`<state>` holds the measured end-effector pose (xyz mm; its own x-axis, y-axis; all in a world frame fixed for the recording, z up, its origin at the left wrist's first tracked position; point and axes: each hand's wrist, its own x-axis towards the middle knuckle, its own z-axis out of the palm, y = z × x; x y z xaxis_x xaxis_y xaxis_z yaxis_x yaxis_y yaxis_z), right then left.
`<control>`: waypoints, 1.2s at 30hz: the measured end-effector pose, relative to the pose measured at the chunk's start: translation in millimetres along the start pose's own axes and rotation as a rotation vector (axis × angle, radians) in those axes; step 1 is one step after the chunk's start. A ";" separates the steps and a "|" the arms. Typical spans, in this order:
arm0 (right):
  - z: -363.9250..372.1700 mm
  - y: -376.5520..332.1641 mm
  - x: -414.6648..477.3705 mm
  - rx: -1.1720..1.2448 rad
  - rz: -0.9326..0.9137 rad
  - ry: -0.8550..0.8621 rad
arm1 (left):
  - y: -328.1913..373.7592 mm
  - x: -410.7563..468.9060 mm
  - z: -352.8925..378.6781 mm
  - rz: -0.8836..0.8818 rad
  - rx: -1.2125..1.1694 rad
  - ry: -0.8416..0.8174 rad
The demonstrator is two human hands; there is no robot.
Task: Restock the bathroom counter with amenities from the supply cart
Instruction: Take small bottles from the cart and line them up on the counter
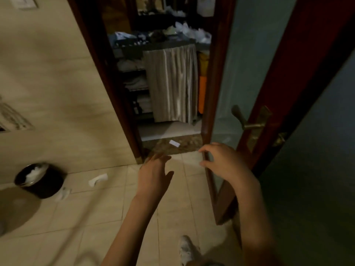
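The supply cart [134,48] stands outside the bathroom doorway, seen through the dark wood frame. Its top tray carries wrapped amenities and plastic bags, a beige curtain [171,83] hangs over its front, and folded white towels [134,81] lie on the shelves at its left. My left hand [153,175] reaches forward over the tiled floor with fingers relaxed and holds nothing. My right hand [222,162] is raised beside the door's edge, fingers loosely curved, also empty. The bathroom counter is out of view.
The red-framed door [249,93] with a brass handle [247,121] stands open on the right. A black waste bin [40,179] with white rubbish sits at the left wall. White scraps [98,179] lie on the floor, a small white packet [174,143] on the threshold.
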<state>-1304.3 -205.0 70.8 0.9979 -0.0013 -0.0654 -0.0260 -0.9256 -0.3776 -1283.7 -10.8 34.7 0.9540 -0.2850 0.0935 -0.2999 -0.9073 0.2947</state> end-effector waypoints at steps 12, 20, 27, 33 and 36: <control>-19.2 6.1 180.4 0.049 -0.079 0.056 | -38.0 175.5 -2.3 -0.077 -0.153 0.111; 16.1 17.4 280.0 0.074 -0.041 -0.126 | -83.9 247.2 33.4 -0.168 -0.159 -0.035; 21.7 1.5 421.9 0.101 -0.015 -0.114 | -141.8 376.2 31.0 -0.178 -0.183 -0.014; 13.5 -19.0 545.0 0.134 -0.048 -0.090 | -192.4 492.0 17.4 -0.144 -0.188 -0.018; 13.7 -14.9 583.5 0.169 -0.033 -0.053 | -210.0 544.3 20.8 -0.131 -0.169 -0.001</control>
<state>-722.5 -186.8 25.6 0.9939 0.0521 -0.0970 -0.0072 -0.8481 -0.5298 -701.5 18.1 3.9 0.9848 -0.1681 0.0425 -0.1687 -0.8720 0.4596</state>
